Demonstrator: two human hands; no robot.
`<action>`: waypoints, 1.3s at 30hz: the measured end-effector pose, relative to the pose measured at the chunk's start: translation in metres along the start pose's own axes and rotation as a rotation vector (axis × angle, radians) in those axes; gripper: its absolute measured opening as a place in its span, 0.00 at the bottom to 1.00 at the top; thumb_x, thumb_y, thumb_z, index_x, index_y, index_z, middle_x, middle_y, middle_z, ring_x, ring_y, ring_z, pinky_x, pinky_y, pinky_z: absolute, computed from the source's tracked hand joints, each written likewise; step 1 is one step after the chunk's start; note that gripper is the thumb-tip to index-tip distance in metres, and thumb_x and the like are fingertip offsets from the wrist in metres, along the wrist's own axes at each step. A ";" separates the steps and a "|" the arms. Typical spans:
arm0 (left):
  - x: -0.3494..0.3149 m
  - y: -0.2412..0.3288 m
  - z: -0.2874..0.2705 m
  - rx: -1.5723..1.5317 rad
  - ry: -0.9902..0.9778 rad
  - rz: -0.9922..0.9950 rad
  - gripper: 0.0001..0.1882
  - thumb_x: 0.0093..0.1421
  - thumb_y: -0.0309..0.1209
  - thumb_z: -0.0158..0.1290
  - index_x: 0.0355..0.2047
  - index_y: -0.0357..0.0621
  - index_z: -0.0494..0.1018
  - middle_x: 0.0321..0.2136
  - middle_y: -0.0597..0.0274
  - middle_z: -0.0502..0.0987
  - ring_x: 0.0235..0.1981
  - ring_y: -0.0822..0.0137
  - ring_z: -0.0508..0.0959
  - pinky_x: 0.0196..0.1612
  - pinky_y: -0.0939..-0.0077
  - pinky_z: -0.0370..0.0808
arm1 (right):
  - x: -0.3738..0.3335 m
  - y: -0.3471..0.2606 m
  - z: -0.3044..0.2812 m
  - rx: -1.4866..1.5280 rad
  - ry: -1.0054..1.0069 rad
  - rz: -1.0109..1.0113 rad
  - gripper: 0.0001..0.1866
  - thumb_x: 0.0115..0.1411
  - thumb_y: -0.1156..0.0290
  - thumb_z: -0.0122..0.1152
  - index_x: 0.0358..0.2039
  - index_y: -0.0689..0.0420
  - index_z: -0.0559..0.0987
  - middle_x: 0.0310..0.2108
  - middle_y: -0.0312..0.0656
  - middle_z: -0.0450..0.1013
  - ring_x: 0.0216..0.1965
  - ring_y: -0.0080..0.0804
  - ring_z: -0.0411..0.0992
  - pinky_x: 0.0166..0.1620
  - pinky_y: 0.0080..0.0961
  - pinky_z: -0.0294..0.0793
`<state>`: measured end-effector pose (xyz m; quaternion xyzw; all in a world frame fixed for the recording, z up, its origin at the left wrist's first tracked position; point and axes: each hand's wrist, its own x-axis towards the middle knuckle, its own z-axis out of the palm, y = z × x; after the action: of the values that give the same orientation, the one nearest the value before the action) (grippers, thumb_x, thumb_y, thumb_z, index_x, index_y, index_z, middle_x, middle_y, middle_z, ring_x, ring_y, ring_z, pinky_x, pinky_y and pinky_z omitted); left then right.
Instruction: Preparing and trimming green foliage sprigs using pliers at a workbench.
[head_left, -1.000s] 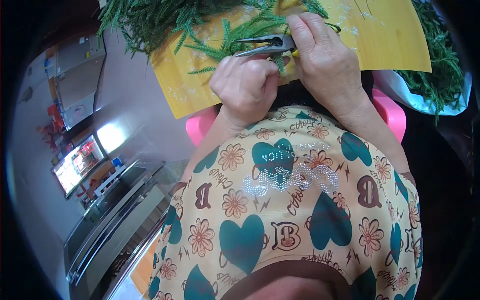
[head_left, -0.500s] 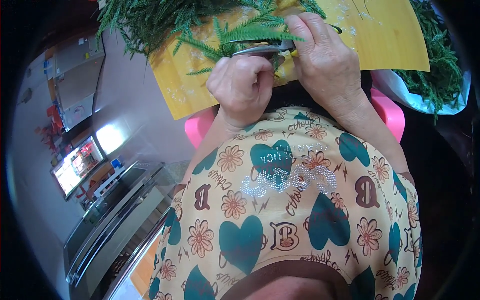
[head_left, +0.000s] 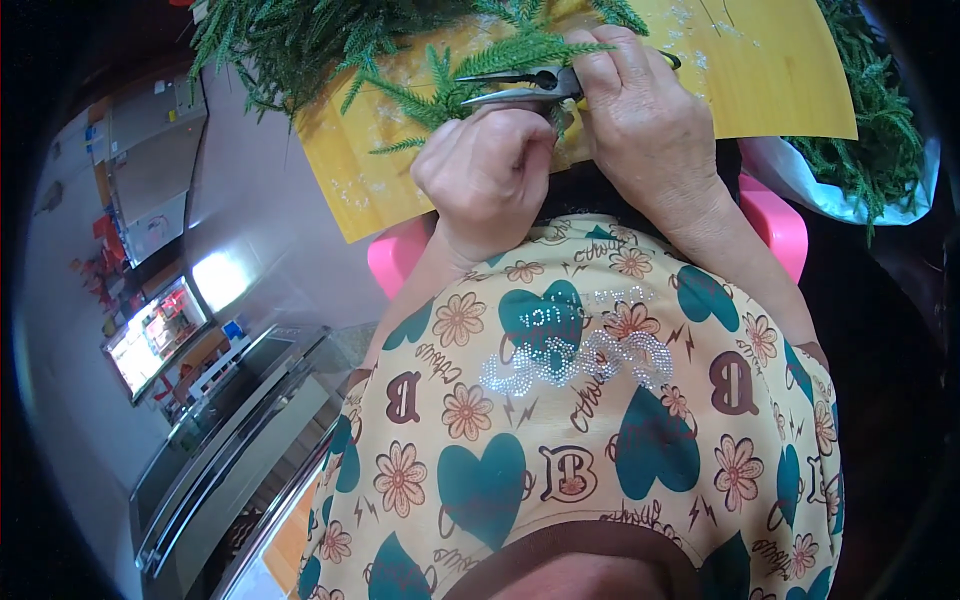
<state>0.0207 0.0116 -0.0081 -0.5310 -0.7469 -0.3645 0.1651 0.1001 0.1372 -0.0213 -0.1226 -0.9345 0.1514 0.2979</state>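
My right hand [head_left: 650,125] is wrapped round a pair of long-nose pliers [head_left: 545,85] whose grips show a little yellow and black. The pliers' jaws point left and stand apart. Just left of them, my left hand [head_left: 485,165] is closed on a green artificial pine branch [head_left: 437,95]; the part inside the fist is hidden. Its sprigs spread out above and to the left of the fist, and one runs behind the upper jaw. Both hands are close together over the near edge of a yellow board [head_left: 340,195].
A heap of green pine branches [head_left: 290,45] covers the board's far left. At the right, a white bag [head_left: 800,185] holds more branches. Pink chair parts [head_left: 400,258] flank my body. A glass-fronted cabinet [head_left: 240,400] stands at the left.
The pliers' jaws now show wider apart, and their pivot is in plainer view. A sprig that crossed in front of the jaws has shifted up. Both hands have hardly moved.
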 end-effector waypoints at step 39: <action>0.008 0.018 -0.011 -0.563 -0.002 -0.481 0.12 0.42 0.16 0.61 0.24 0.39 0.69 0.22 0.61 0.75 0.22 0.74 0.75 0.27 0.83 0.72 | 0.011 0.017 -0.012 0.355 -0.077 -0.044 0.14 0.37 0.78 0.61 0.28 0.59 0.70 0.27 0.49 0.70 0.31 0.47 0.71 0.32 0.36 0.70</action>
<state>0.0328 0.0121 0.0107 -0.3654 -0.7211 -0.5834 -0.0786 0.1003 0.1589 -0.0124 -0.0418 -0.9063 0.3118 0.2822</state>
